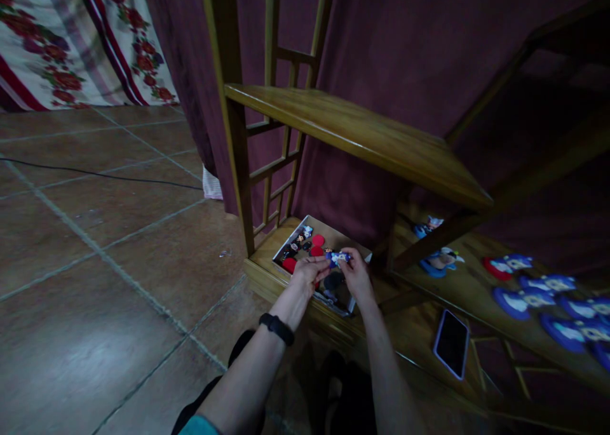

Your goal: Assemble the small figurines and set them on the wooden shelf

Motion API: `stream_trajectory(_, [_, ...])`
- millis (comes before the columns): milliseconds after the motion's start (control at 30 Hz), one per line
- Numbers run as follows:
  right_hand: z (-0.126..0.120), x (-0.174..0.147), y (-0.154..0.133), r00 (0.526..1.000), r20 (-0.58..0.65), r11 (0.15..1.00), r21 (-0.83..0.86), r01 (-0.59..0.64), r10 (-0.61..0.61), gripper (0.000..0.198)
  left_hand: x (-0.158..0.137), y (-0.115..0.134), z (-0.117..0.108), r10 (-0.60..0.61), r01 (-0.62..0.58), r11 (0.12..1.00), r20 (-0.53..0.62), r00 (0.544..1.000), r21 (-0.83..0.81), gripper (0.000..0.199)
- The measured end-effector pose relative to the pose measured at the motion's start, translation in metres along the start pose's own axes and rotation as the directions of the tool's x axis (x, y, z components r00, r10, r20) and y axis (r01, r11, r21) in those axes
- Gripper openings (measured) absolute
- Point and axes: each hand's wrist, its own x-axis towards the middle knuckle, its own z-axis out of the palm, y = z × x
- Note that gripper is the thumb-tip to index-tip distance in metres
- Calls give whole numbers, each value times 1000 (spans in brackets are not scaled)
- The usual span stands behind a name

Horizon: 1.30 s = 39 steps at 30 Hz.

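Left hand (309, 272) and right hand (356, 272) hold seemingly one figurine (338, 257).

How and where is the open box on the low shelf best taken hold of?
Probably by its left and right end walls, two-handed, from the near side. The box is open-topped and holds loose-looking pieces, so a level lift seems safer. A curtain hangs behind it and a shelf board sits higher up, making the front the easier approach.
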Motion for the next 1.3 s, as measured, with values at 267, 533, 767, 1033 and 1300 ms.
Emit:
stream_trajectory(267, [8,-2,1,997,-53,996,63,-57,61,24,3,-5,1,125,-123,991,-24,992,44,15])
stream_trajectory(533, [13,-2,6,983,-72,967,203,-152,170,28,2,-9,4,272,-268,954,-7,962,137,10])
stream_trajectory(767, [10,-2,-3,991,-17,971,202,-128,134,25,0,-6,3,271,-266,952,-14,962,148,10])
stream_trajectory(1033, [4,0,-11,997,72,989,146,-38,27,21,2,4,-7,119,-120,991,20,993,65,20])
stream_trajectory(1300, [3,1,-15,997,44,981,182,-73,66,23,-4,2,-2,195,-196,976,21,981,96,10])
